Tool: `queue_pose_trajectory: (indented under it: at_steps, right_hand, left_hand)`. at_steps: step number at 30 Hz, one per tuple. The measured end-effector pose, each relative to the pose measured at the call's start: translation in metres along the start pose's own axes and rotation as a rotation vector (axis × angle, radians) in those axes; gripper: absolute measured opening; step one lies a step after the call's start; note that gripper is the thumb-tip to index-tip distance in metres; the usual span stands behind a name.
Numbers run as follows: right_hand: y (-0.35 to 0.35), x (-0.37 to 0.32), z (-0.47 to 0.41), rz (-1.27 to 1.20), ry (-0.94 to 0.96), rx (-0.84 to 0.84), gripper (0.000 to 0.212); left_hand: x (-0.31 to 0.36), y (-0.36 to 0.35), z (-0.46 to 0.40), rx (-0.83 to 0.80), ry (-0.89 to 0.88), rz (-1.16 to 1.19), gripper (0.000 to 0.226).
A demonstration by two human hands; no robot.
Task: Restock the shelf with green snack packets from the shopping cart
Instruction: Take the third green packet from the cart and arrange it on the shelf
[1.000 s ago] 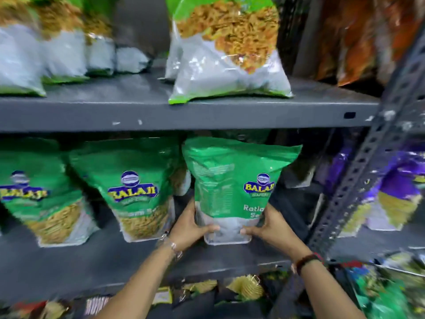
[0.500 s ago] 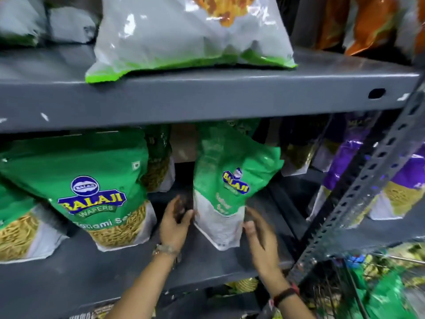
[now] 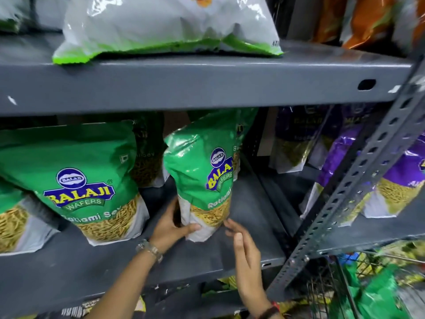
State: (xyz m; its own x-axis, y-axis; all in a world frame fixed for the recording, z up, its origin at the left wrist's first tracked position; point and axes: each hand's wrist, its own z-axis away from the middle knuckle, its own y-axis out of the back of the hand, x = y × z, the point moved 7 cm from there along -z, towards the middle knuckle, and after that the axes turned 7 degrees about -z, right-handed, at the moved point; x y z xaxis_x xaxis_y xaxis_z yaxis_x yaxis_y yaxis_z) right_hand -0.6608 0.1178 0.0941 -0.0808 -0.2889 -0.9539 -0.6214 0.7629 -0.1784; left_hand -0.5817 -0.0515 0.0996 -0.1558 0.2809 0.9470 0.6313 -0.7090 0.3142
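A green Balaji snack packet stands upright on the grey middle shelf, turned a little to the right. My left hand grips its lower left corner, thumb across the white base. My right hand hovers flat and open just right of the packet's base, fingertips near it. More green packets lean in a row to the left, with others behind. Green packets lie in the wire shopping cart at the lower right.
A white and green bag rests on the upper shelf directly overhead. A perforated grey upright slants down on the right, with purple packets behind it. Orange bags sit at the top right.
The packet went deeper onto the shelf and turned its front more toward me. My right hand let go of it and drew back; my left hand stayed at its base.
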Motion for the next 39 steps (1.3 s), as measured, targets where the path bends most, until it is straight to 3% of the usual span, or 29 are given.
queue_pose_trajectory:
  at_steps: [2,4,5,8,10,12,17,19,22,29,32,35,36,39]
  right_hand:
    - [0.015,0.001,-0.014,0.079,0.031,0.063,0.034]
    - [0.021,0.006,-0.037,0.145,0.0,-0.006,0.046]
    - [0.017,0.008,-0.048,0.2,-0.034,-0.096,0.061]
    - [0.002,0.019,-0.075,0.312,-0.163,-0.372,0.101]
    - [-0.01,0.023,-0.085,0.236,-0.22,-0.483,0.109]
    - [-0.015,0.026,-0.087,0.228,-0.262,-0.487,0.101]
    - [-0.006,0.033,-0.08,0.251,-0.287,-0.365,0.078]
    - [0.006,0.031,-0.076,0.278,-0.292,-0.329,0.073]
    - [0.032,0.022,-0.07,0.296,-0.277,-0.26,0.082]
    - [0.054,0.005,-0.062,0.307,-0.228,-0.204,0.089]
    - [0.056,0.001,-0.043,0.305,-0.19,-0.01,0.09]
    - [0.049,0.002,-0.001,0.249,-0.082,0.28,0.055]
    - [0.032,0.003,0.012,0.214,-0.059,0.266,0.05]
    - [-0.039,0.015,0.034,0.216,-0.049,-0.005,0.024]
  left_hand:
    - [-0.018,0.013,0.0,0.071,0.038,0.028,0.075]
    - [-0.026,0.022,0.006,0.191,0.061,0.028,0.031]
    - [-0.027,0.023,0.009,0.222,0.074,0.038,0.025]
    - [-0.023,0.016,0.01,0.16,0.087,0.14,0.046]
    - [-0.02,0.008,0.007,0.047,0.08,0.104,0.082]
    - [-0.022,0.002,0.003,-0.009,0.079,0.04,0.103]
    - [-0.022,-0.003,-0.003,0.038,0.085,0.011,0.125]
    - [-0.02,-0.012,-0.002,0.034,0.086,-0.003,0.12]
    - [-0.012,-0.035,0.002,0.019,0.076,-0.028,0.1]
    - [-0.001,-0.065,0.005,-0.006,0.061,-0.024,0.1]
    - [-0.004,-0.055,0.017,0.033,0.04,-0.054,0.095]
    - [-0.011,-0.014,0.044,0.202,-0.02,-0.15,0.066]
    - [-0.017,0.008,0.056,0.275,-0.033,-0.183,0.055]
    - [-0.05,0.083,0.094,0.554,0.056,-0.153,0.033]
